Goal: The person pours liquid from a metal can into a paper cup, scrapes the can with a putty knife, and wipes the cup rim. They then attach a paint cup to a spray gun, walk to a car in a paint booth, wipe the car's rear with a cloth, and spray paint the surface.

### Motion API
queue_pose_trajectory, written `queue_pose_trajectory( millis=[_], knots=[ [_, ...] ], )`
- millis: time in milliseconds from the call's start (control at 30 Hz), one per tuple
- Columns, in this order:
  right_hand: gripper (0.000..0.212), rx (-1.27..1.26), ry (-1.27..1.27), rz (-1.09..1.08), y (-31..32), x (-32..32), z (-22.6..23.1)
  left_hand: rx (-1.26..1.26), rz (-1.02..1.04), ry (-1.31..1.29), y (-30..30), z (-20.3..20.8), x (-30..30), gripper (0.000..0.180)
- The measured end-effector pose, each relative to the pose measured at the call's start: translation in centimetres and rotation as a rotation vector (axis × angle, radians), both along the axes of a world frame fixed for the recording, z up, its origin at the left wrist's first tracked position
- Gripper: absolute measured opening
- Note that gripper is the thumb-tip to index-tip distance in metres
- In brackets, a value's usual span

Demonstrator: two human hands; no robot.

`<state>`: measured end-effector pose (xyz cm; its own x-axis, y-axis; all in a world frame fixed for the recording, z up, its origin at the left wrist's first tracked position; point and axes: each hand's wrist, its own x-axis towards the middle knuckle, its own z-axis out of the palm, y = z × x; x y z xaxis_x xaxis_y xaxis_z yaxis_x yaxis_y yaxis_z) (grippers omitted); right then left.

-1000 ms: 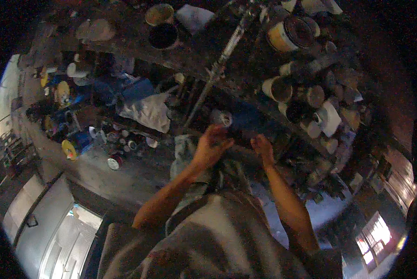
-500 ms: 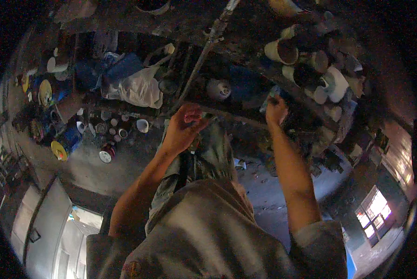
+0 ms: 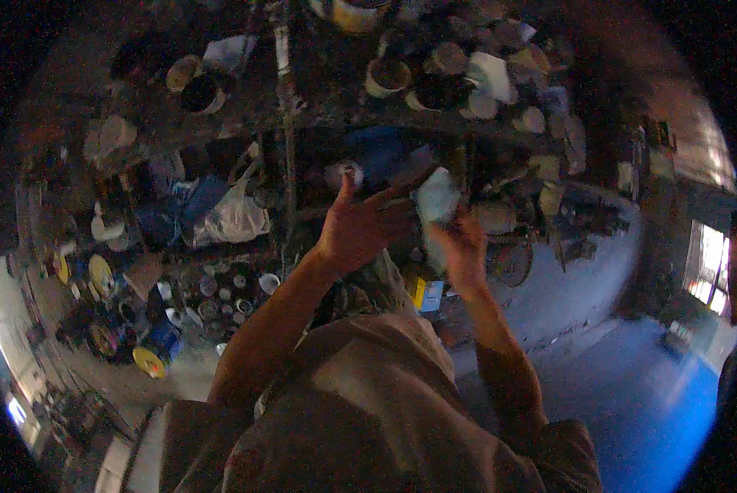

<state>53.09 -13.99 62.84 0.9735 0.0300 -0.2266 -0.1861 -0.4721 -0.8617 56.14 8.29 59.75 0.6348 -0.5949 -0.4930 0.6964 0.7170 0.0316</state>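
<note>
My left hand (image 3: 358,232) is raised in front of the shelf, thumb up and fingers spread toward the right, with nothing visible in it. Just beside its fingertips, my right hand (image 3: 463,253) grips a pale blue, soft-looking piece (image 3: 437,195), perhaps cloth or thin plastic; blur hides its exact kind. The piece stands up above the right fingers and a paler part hangs below them. Behind both hands lies dark blue material (image 3: 372,152) on the shelf, near a small round whitish object (image 3: 344,173).
Dark shelves carry several open tubs and cans, among them a tub (image 3: 387,76). A clear plastic bag (image 3: 233,218) lies left of my hands. Lower down are a yellow and white box (image 3: 427,294) and several small containers. A vertical post (image 3: 289,156) crosses the shelves.
My view has turned right. My right hand has come away from the shelf toward my left hand with the pale blue piece. The left fingers, curled before, are now spread.
</note>
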Motion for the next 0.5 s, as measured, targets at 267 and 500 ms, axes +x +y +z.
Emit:
queue_pose_trajectory(
  millis=[267,500],
  knots=[
    [0.027,-0.273,-0.346,-0.015,3.5,-4.5,-3.4,0.24,-0.261,0.022,-1.3,5.5,-1.4,0.094],
    [0.017,-0.597,-0.331,0.066,2.6,-9.2,-7.3,0.678,-0.116,-0.428,-3.5,0.2,-4.8,0.086]
  ],
)
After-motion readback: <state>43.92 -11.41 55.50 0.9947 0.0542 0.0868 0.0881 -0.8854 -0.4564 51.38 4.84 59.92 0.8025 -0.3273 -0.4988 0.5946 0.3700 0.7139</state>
